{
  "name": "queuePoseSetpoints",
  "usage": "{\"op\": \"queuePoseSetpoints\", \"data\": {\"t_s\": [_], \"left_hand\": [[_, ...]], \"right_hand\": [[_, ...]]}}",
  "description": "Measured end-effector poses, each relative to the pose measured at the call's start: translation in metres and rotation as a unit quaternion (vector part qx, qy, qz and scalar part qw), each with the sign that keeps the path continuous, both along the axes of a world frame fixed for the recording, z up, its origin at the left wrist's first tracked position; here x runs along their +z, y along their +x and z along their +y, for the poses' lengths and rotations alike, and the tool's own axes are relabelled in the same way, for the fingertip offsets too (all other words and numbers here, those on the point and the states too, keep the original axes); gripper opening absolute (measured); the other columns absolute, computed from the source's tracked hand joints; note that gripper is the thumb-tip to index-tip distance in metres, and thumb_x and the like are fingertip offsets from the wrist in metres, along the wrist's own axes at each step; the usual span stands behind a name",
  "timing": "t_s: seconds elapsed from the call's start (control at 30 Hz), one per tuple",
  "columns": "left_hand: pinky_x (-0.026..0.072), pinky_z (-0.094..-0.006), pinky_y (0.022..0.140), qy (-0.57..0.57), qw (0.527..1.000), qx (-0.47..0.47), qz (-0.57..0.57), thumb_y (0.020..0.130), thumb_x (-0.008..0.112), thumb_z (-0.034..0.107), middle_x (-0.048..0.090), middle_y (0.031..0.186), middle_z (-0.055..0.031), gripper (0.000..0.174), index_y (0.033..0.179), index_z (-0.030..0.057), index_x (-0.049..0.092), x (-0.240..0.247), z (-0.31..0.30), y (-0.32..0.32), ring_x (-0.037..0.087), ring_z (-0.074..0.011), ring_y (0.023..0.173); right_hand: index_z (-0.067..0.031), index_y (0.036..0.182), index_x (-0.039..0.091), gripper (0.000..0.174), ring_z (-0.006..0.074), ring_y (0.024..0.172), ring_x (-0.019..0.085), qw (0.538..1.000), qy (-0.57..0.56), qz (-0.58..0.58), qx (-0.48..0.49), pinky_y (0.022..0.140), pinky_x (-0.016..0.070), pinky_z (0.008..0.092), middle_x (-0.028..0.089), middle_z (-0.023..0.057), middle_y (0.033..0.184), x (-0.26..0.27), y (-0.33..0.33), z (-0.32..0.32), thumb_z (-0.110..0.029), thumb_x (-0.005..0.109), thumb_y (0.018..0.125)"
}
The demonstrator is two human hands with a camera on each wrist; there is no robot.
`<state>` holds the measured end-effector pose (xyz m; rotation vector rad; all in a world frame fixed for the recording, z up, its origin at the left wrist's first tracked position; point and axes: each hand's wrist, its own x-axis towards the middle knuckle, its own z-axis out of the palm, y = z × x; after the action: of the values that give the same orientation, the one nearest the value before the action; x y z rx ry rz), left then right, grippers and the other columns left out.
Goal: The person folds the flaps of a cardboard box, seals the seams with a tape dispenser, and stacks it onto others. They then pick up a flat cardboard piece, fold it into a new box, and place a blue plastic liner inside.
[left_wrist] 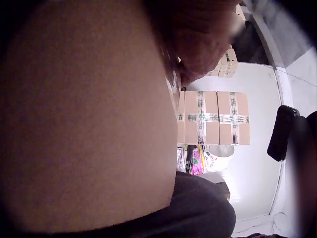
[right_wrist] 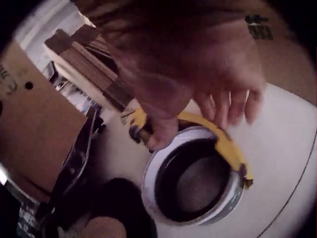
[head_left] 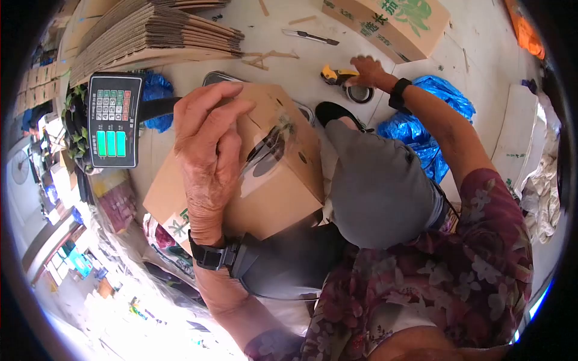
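Note:
In the head view a cardboard box (head_left: 283, 201) with clear tape across it lies tilted before the person. The left hand (head_left: 211, 144) rests on it with fingers slightly bent; in the left wrist view that hand (left_wrist: 200, 42) is beside the box's broad face (left_wrist: 89, 119). On the floor is a yellow tape dispenser (head_left: 337, 76) with its roll. Over it the right hand (head_left: 372, 73) has its fingers spread. Seen from the right wrist, the right hand (right_wrist: 198, 74) has its thumb at the roll beside the yellow frame (right_wrist: 229, 148), the other fingers extended beyond.
A scale display (head_left: 114, 120) stands left of the box, and flattened cartons (head_left: 156, 36) are stacked behind. A utility knife (head_left: 310, 37) lies on the floor near another printed box (head_left: 385, 27). Blue plastic (head_left: 430, 114) lies beside the person's knee (head_left: 385, 192).

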<state>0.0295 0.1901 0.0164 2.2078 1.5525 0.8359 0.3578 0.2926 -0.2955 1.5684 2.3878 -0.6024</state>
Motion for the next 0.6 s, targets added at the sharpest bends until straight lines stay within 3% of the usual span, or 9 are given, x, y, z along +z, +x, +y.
{"op": "queuePoseSetpoints", "data": {"t_s": [0.1, 0.13, 0.17, 0.2, 0.27, 0.33, 0.47, 0.53, 0.6], "left_hand": [[0.0432, -0.0409, 0.096, -0.009, 1.0, 0.006, 0.016, 0.072, 0.051, -0.008, 0.064, 0.113, -0.0096, 0.031, 0.096, 0.0026, 0.069, 0.002, 0.001, 0.0, 0.055, -0.0321, 0.108], [0.0432, -0.0409, 0.096, -0.011, 1.0, 0.004, 0.018, 0.072, 0.051, -0.008, 0.064, 0.113, -0.0096, 0.031, 0.096, 0.0026, 0.069, 0.002, 0.001, 0.0, 0.055, -0.0321, 0.108], [0.0431, -0.0408, 0.097, -0.014, 1.0, 0.007, 0.017, 0.072, 0.052, -0.008, 0.064, 0.113, -0.0096, 0.031, 0.096, 0.0027, 0.069, 0.002, 0.001, 0.0, 0.055, -0.032, 0.108], [0.043, -0.0407, 0.097, -0.016, 1.0, 0.009, 0.015, 0.072, 0.052, -0.008, 0.063, 0.113, -0.0096, 0.031, 0.097, 0.0028, 0.069, 0.002, 0.001, -0.001, 0.055, -0.0319, 0.109], [0.043, -0.0406, 0.097, -0.017, 1.0, 0.009, 0.016, 0.073, 0.052, -0.008, 0.063, 0.113, -0.0097, 0.032, 0.097, 0.0029, 0.069, 0.003, 0.0, 0.0, 0.055, -0.032, 0.109], [0.043, -0.0405, 0.097, -0.013, 1.0, 0.009, 0.015, 0.073, 0.051, -0.008, 0.063, 0.113, -0.0098, 0.032, 0.098, 0.0031, 0.069, 0.003, 0.001, 0.002, 0.055, -0.032, 0.109], [0.0431, -0.0403, 0.097, -0.011, 1.0, 0.014, 0.005, 0.076, 0.052, -0.007, 0.063, 0.114, -0.0105, 0.03, 0.099, 0.0023, 0.069, 0.002, -0.002, 0.001, 0.055, -0.0325, 0.109], [0.0431, -0.0405, 0.097, -0.002, 1.0, 0.012, 0.004, 0.077, 0.052, -0.007, 0.063, 0.114, -0.0111, 0.029, 0.099, 0.002, 0.069, 0.001, 0.001, 0.0, 0.055, -0.0328, 0.109], [0.0416, -0.0391, 0.1, -0.017, 0.999, 0.025, -0.044, 0.085, 0.053, -0.003, 0.062, 0.118, -0.0133, 0.024, 0.103, 0.002, 0.068, -0.001, -0.003, -0.004, 0.054, -0.0311, 0.113]], "right_hand": [[-0.0031, 0.107, 0.059, 0.052, 0.0339, 0.103, 0.061, 0.993, 0.038, 0.11, -0.017, 0.084, 0.0488, 0.0414, 0.063, 0.0192, 0.107, 0.016, -0.008, 0.005, -0.043, 0.075, 0.077], [-0.0026, 0.102, 0.059, 0.043, 0.0275, 0.091, 0.064, 0.985, -0.007, 0.172, -0.002, 0.075, 0.0508, 0.0354, 0.065, 0.0131, 0.095, 0.032, -0.018, 0.007, -0.039, 0.071, 0.084], [-0.0027, 0.1, 0.059, 0.039, 0.0225, 0.087, 0.064, 0.95, -0.153, 0.269, -0.032, 0.072, 0.0509, 0.032, 0.065, 0.0095, 0.09, 0.067, -0.033, 0.005, -0.038, 0.069, 0.087], [-0.0028, 0.097, 0.06, 0.036, 0.0176, 0.082, 0.064, 0.885, -0.294, 0.357, -0.059, 0.07, 0.051, 0.0286, 0.064, 0.0059, 0.086, 0.109, -0.05, 0.0, -0.037, 0.066, 0.091], [-0.0037, 0.091, 0.061, 0.033, 0.0094, 0.075, 0.058, 0.721, -0.463, 0.516, 0.021, 0.066, 0.0486, 0.0245, 0.06, 0.0003, 0.08, 0.166, -0.073, -0.008, -0.036, 0.062, 0.096], [-0.0056, 0.089, 0.062, 0.034, 0.0092, 0.069, 0.051, 0.585, -0.553, 0.585, -0.092, 0.062, 0.0447, 0.0237, 0.057, -0.0011, 0.077, 0.212, -0.107, -0.035, -0.038, 0.058, 0.098], [-0.0055, 0.092, 0.063, 0.039, 0.01, 0.068, 0.047, 0.598, -0.537, 0.592, 0.054, 0.061, 0.0424, 0.0242, 0.055, -0.0017, 0.076, 0.166, -0.144, -0.034, -0.043, 0.055, 0.098], [-0.0049, 0.091, 0.062, 0.043, 0.0096, 0.067, 0.048, 0.769, -0.357, 0.524, 0.083, 0.062, 0.042, 0.0254, 0.054, -0.0012, 0.072, 0.141, -0.136, -0.03, -0.047, 0.054, 0.098], [-0.0041, 0.089, 0.059, 0.041, 0.009, 0.071, 0.049, 0.803, -0.383, 0.45, 0.084, 0.065, 0.0423, 0.0255, 0.054, -0.0008, 0.077, 0.132, -0.119, -0.021, -0.043, 0.054, 0.099]]}}
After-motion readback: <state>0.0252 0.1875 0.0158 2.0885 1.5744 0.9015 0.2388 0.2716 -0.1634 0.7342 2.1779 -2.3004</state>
